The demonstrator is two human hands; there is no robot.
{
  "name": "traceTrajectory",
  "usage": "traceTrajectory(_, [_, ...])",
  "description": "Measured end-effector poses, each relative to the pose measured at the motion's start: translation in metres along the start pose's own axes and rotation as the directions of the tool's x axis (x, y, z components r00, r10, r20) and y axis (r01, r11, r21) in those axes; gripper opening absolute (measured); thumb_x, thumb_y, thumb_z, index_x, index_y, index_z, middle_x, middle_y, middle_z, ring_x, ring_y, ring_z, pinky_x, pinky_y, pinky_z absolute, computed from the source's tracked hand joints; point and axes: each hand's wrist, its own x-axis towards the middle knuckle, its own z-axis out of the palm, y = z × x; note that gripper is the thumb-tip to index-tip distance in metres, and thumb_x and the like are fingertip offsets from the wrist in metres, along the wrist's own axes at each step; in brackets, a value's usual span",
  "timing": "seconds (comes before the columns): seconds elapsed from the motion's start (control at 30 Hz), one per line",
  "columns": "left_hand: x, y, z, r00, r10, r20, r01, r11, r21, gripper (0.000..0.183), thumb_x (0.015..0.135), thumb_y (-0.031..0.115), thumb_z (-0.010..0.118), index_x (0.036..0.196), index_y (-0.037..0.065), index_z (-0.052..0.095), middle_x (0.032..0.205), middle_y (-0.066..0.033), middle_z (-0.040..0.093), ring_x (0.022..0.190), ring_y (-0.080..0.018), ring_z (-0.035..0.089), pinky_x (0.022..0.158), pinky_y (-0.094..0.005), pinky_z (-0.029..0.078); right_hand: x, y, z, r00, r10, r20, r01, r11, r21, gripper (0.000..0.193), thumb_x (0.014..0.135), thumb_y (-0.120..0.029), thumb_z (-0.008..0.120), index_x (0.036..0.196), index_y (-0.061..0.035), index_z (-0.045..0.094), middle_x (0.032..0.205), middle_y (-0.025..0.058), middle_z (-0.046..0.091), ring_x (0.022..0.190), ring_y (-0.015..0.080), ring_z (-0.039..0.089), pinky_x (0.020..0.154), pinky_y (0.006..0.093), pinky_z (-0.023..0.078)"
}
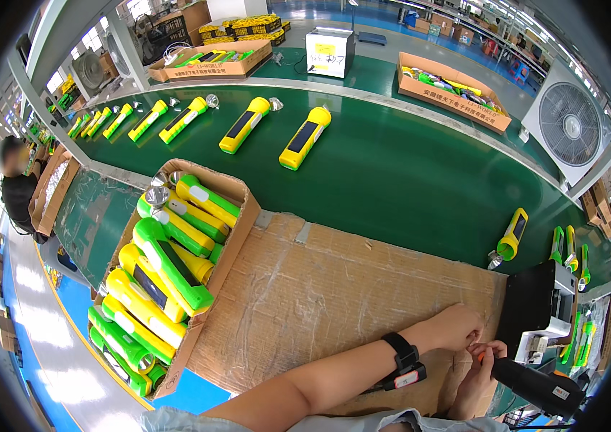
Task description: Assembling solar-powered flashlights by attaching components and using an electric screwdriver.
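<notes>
My left hand (pixel 456 327) reaches across from the lower left, a black strap (pixel 400 353) round its wrist. Its fingers are curled closed, and what lies in them is hidden. Just below it, my right hand (pixel 479 366) has its fingers pinched together, with a tiny orange spot at the tips that is too small to name. The two hands nearly meet above the right end of a brown cardboard sheet (pixel 334 288). Close beside the right hand is a black cylindrical tool (pixel 536 387); whether they touch I cannot tell.
A cardboard box (pixel 237 234) of green and yellow flashlights (pixel 172 266) stands at left. More flashlights (pixel 305 138) lie along the green conveyor belt (pixel 392 183). Behind the hands is a black machine (pixel 536 299). Further off are a fan (pixel 570 124) and a seated person (pixel 19 183).
</notes>
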Motion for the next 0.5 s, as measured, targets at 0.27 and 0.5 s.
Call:
traceTrajectory(0.27, [0.0004, -0.0021, 0.0026, 1.0, 0.012, 0.005, -0.012, 1.0, 0.012, 0.004, 0.066, 0.007, 0.062, 0.068, 0.01, 0.061, 0.07, -0.0062, 0.06, 0.073, -0.028, 0.059, 0.065, -0.0411, 0.044, 0.0002, 0.0012, -0.0033, 1.0, -0.005, 0.006, 0.005, 1.0, -0.011, 0.012, 0.091, -0.009, 0.047, 0.1, -0.0016, 0.046, 0.076, 0.0067, 0.051, 0.076, 0.018, 0.054, 0.078, 0.0329, 0.047])
traceTrajectory(0.5, [0.0003, -0.0026, 0.0028, 1.0, 0.004, -0.003, -0.004, 1.0, 0.005, 0.003, 0.065, 0.008, 0.062, 0.067, 0.01, 0.06, 0.069, -0.0067, 0.06, 0.072, -0.0288, 0.059, 0.064, -0.0415, 0.045, -0.0001, 0.0015, -0.0041, 1.0, -0.009, 0.013, 0.009, 1.0, 0.012, 0.013, 0.088, -0.006, 0.046, 0.101, -0.0012, 0.046, 0.077, 0.0072, 0.05, 0.077, 0.019, 0.054, 0.08, 0.0328, 0.047])
